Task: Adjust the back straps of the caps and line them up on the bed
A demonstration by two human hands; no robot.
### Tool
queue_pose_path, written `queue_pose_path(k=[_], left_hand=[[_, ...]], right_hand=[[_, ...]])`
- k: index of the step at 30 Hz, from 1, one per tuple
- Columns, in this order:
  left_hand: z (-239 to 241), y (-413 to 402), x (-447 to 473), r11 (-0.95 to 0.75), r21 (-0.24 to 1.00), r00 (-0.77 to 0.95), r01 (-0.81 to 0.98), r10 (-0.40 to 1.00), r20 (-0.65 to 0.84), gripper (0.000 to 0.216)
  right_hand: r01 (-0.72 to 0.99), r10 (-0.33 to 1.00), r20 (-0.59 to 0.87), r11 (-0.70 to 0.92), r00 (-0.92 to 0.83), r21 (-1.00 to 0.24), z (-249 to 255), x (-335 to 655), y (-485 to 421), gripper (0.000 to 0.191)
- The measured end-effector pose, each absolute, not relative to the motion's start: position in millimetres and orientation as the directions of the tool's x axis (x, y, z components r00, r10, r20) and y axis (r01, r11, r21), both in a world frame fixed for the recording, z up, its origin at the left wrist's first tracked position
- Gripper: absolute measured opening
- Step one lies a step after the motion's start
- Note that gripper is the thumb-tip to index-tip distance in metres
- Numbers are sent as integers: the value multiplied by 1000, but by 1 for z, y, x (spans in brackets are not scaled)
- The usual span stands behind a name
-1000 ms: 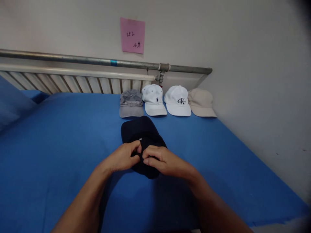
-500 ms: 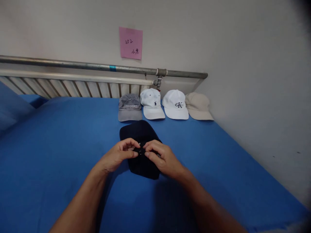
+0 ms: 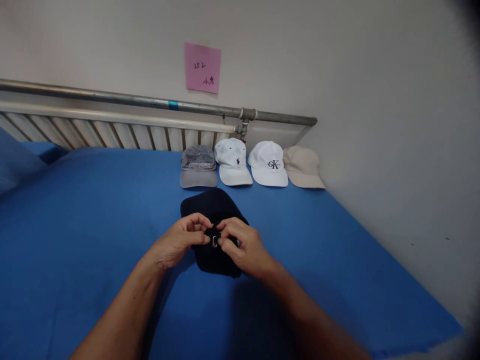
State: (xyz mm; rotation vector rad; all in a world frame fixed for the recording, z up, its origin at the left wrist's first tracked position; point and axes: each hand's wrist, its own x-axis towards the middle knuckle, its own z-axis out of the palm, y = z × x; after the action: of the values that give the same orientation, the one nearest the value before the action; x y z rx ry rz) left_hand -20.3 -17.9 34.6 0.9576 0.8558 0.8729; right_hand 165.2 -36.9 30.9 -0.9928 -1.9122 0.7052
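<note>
A dark cap [image 3: 212,210] is lying on the blue bed [image 3: 93,225], right in front of the person. It looks soft and light, so it is likely to bend and fold when squeezed. The thin back strap, with its small metal buckle [image 3: 214,242], is judged a good place to be held. The strap is being pinched by the left hand [image 3: 180,242] on one side and the right hand [image 3: 243,247] on the other. The fingers are curled nearly closed, with the tips almost meeting at the buckle. Behind, a grey cap [image 3: 198,167], two white caps [image 3: 232,162] and a beige cap [image 3: 302,167] are being kept in a row by the wall.
</note>
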Motion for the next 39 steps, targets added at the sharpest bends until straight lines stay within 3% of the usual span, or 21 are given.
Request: queue_pose_path(k=[9,18,27,39], left_hand=[[34,-20,-14,239,959,314,-149,931,-184,27],[34,-21,-10,270,955,325,-121,920,-219,27],[34,-21,-10,277,953,328,-123,918,-224,26],[33,-21,-10,273,957,325,-93,917,-230,27]], right_hand=[[356,821,452,562,-349,-747,32,165,-39,14],[348,805,516,592,-292,-727,31,163,-39,16],[394,739,585,673,-333,-626,32,162,-43,18],[363,830,461,553,-313,-750,28,164,-37,13]])
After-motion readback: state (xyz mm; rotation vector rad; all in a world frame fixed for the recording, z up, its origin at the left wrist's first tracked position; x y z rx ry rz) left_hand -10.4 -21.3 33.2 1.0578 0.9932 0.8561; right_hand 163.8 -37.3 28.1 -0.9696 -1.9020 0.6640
